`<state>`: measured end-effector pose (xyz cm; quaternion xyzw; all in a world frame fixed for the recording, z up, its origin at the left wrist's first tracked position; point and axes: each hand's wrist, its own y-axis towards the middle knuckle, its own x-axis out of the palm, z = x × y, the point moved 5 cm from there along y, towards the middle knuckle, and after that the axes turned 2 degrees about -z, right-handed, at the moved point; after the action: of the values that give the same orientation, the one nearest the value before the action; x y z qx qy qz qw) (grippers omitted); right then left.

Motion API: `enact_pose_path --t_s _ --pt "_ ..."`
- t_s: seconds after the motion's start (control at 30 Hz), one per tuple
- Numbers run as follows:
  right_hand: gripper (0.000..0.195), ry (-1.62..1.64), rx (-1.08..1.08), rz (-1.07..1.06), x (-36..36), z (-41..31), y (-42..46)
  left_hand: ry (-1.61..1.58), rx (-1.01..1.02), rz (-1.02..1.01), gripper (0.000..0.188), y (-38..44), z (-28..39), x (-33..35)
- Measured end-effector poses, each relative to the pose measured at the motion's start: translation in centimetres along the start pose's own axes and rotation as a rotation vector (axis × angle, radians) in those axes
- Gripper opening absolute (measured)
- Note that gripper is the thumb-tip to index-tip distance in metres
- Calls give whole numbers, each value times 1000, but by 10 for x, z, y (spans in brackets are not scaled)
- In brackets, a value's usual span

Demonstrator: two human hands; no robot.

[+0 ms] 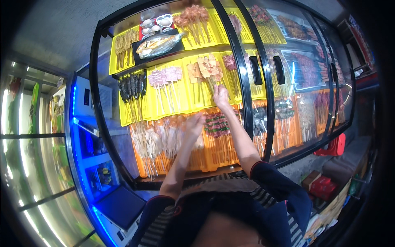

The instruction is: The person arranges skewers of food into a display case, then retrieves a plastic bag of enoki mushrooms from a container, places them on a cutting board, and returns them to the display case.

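Observation:
My right hand (221, 95) grips the sticks of several skewers of flat pale-orange pieces (209, 66), which it holds over a yellow plastic basket (193, 106). More skewers of the same kind (193, 73) lie in that basket. Lower and to the left, my left hand (195, 122) is blurred, its fingers partly curled, above the orange baskets; whether it holds anything is unclear. Close to it on the right are red meat and green pepper skewers (216, 125). Skewers of pinkish-white slices (165, 76) fill the yellow basket to the left.
A black-framed display case (94, 61) surrounds the baskets, with sliding glass doors bearing black handles (255, 70) at right. A split fish (159, 44) lies on a black tray above. Blue-lit shelves (98, 160) stand left; a red stool (334, 145) is lower right.

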<state>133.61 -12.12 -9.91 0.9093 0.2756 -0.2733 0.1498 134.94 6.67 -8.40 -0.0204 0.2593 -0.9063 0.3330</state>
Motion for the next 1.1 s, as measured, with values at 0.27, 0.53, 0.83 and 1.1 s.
enact_pose_path --t_s 0.27,0.53,0.83,1.1 --pt "36 283 343 -286 41 19 4 -138 157 120 39 25 -36 -15" --pt "30 283 161 -283 48 29 11 -147 120 197 34 63 -29 -14" --pt "26 259 182 -309 34 17 12 109 233 300 35 75 -29 -19" --pt "35 318 209 -49 20 43 14 40 288 244 33 92 -10 -9"
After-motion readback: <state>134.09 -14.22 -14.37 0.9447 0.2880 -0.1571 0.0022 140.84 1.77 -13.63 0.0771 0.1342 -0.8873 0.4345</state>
